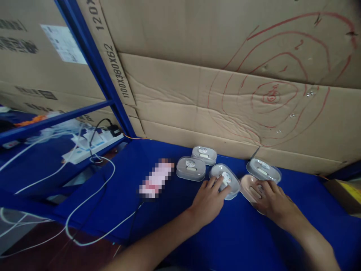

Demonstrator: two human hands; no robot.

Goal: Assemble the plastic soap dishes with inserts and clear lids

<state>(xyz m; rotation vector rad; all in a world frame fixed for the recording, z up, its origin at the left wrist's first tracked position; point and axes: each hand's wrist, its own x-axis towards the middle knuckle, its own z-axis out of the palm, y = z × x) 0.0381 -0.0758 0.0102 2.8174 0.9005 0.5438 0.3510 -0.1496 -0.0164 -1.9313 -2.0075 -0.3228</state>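
My left hand (209, 201) reaches over the near left side of an oval clear-lidded plastic case (232, 183) with a round white sticker. Its fingers are spread and bent, with the tips resting on the lid. My right hand (275, 203) is closed around the right part of a pinkish oval case (248, 185), hiding much of it. The two cases lie side by side, about touching. Behind the pinkish one sits another clear-lidded grey case (263, 171). Two more grey cases, one nearer (191, 169) and one farther back (207, 155), stand to the left.
A blurred-out pink phone-like object (156, 180) lies on the blue table (180, 218), a cable running from it. At left, a white power strip (98, 146) holds plugs and tangled cords beside a blue frame post (93, 64). Cardboard (175, 86) with red rings stands behind.
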